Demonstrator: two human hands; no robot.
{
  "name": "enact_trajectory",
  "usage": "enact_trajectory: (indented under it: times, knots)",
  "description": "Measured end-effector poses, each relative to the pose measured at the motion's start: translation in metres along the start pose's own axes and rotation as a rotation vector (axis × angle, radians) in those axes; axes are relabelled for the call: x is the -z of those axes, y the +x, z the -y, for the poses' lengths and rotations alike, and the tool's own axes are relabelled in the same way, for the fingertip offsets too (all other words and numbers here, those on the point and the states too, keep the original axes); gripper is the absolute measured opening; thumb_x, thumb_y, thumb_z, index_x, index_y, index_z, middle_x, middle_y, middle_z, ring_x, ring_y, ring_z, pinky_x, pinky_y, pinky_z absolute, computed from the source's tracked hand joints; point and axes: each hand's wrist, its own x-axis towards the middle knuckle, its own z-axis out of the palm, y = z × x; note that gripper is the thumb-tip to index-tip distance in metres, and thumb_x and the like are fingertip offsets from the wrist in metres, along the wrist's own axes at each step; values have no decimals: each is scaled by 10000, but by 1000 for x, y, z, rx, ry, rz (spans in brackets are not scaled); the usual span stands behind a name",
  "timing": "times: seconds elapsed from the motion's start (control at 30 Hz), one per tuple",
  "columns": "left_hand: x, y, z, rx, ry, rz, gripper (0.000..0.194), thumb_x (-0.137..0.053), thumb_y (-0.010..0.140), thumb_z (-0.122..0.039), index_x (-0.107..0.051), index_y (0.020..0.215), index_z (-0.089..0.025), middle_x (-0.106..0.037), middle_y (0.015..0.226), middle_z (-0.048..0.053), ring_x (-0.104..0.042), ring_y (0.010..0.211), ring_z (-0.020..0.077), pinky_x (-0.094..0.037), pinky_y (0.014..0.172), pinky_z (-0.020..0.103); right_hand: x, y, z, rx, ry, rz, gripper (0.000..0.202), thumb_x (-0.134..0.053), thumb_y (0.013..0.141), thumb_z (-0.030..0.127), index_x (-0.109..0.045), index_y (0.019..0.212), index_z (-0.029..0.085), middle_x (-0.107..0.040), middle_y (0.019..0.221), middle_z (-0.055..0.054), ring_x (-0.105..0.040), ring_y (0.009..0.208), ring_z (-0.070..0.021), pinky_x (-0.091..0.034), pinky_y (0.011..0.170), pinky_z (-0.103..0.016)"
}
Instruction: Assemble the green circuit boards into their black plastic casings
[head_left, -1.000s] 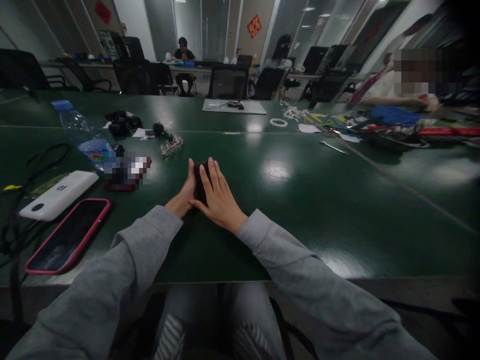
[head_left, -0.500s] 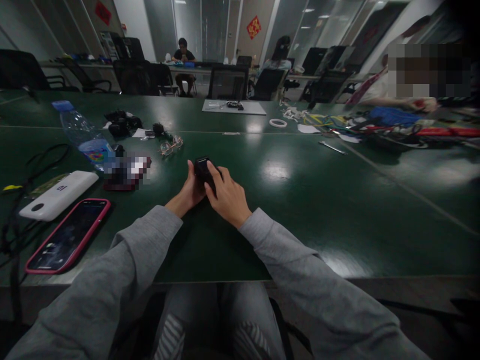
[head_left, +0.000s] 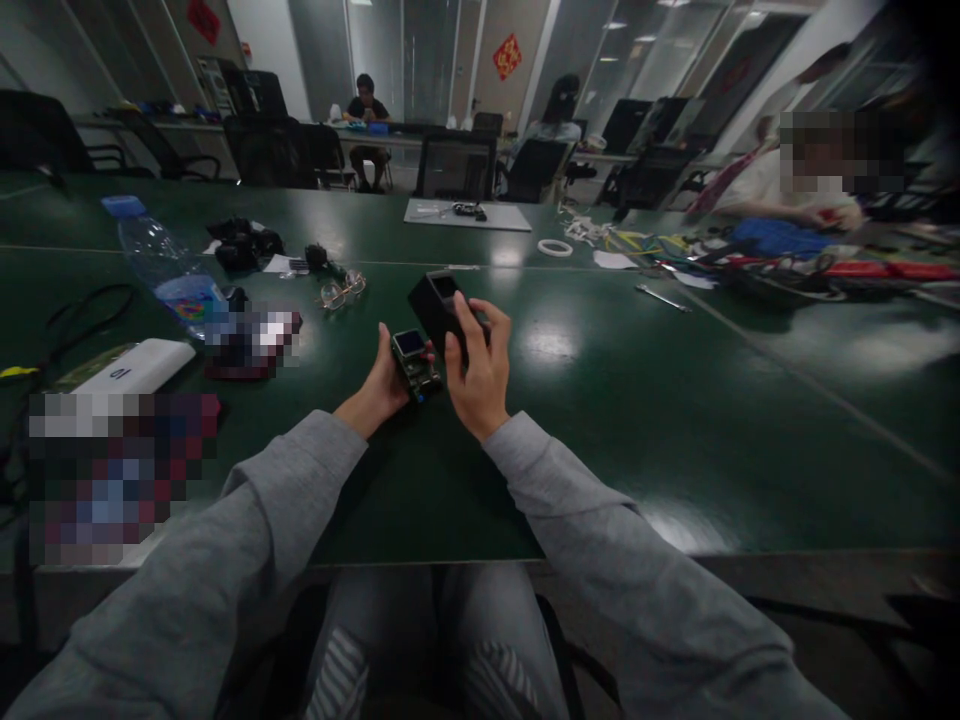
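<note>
My left hand point(head_left: 384, 385) is closed around a small circuit board with a screen point(head_left: 417, 372), its face turned up and bare. Up and to the right of it, my right hand point(head_left: 480, 370) grips a black plastic cover point(head_left: 435, 308) with a window opening at its top. Cover and board are apart, only a small gap between them. Both hands are above the green table point(head_left: 600, 420). Fingers hide part of the cover's right side and the board's left edge.
On the left lie a plastic bottle point(head_left: 169, 265), a white power bank point(head_left: 150, 370), and a blurred-out phone point(head_left: 120, 480). Glasses point(head_left: 343, 290) rest beyond my left hand. A white ring point(head_left: 555, 247), a metal tool point(head_left: 664, 298) and tangled cables point(head_left: 750, 255) lie right, before a seated person.
My right hand has lifted the black cover up and to the right, off the circuit board. The board, hidden before, now shows in my left hand, which has barely moved.
</note>
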Motion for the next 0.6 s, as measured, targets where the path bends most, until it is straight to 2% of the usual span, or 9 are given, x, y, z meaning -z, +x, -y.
enact_trajectory:
  times: [0.1, 0.23, 0.43, 0.6]
  knots:
    - [2, 2, -8, -5, -14, -50, 795, -324, 792, -810, -673, 991, -123, -686, 700, 84, -680, 779, 204, -543, 733, 316, 5, 6, -15, -59, -73, -4, 477, -309, 1006, 323, -297, 1483, 301, -345, 1357, -119, -393, 1288, -277, -465, 1012, -501]
    - [4, 1, -20, -22, -37, -93, 663, -385, 840, -732, -656, 955, -139, -686, 695, 58, -681, 740, 171, -543, 709, 288, 3, 4, -35, -120, -167, 112, 447, -332, 997, 308, -381, 1439, 267, -376, 1320, -142, -424, 1243, -286, -507, 953, -495]
    - [2, -2, -24, 1, -14, -118, 582, -424, 860, -683, -638, 984, -157, -703, 737, 57, -691, 825, 179, -548, 765, 305, -7, -9, -43, -161, -196, 247, 408, -366, 970, 281, -483, 1352, 198, -396, 1301, -180, -475, 1163, -311, -569, 804, -480]
    - [3, -1, -23, -48, 105, -97, 633, -398, 839, -727, -642, 1015, -170, -718, 807, 86, -680, 932, 216, -544, 813, 350, -10, -20, -43, -140, -201, 398, 408, -482, 911, 266, -506, 1295, 132, -460, 1204, -200, -499, 1096, -326, -519, 848, -539]
